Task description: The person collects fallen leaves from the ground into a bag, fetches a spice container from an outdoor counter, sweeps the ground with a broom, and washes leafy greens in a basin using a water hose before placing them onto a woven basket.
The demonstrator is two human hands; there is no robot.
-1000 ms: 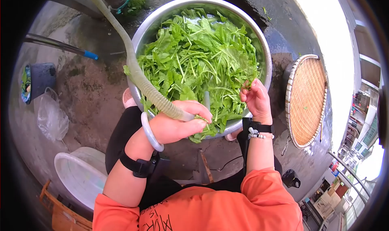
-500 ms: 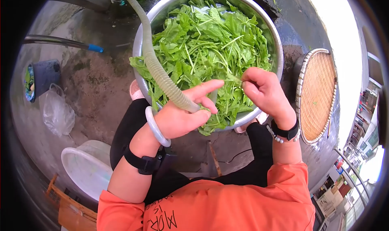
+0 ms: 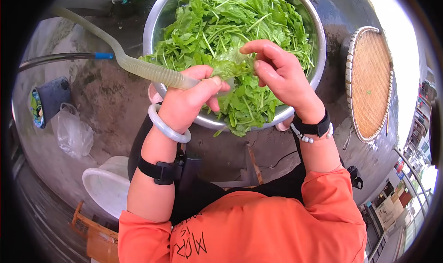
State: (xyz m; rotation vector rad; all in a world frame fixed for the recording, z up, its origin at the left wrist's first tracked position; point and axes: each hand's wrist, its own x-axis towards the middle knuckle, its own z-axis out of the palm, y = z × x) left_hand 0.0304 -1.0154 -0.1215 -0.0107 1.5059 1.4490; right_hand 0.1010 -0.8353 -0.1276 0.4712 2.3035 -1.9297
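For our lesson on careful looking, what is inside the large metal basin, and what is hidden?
Leafy greens fill much of the metal basin. They cover its bottom, so whatever lies beneath cannot be seen. The left hand and right hand also block part of the view.

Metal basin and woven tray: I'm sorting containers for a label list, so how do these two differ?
The metal basin is silvery and smooth, while the woven tray is tan with a crisscross weave. The basin has deep walls; the tray looks shallow. The basin is heaped with leafy greens, while the tray shows just a small green fleck. Both are rounded and rimmed.
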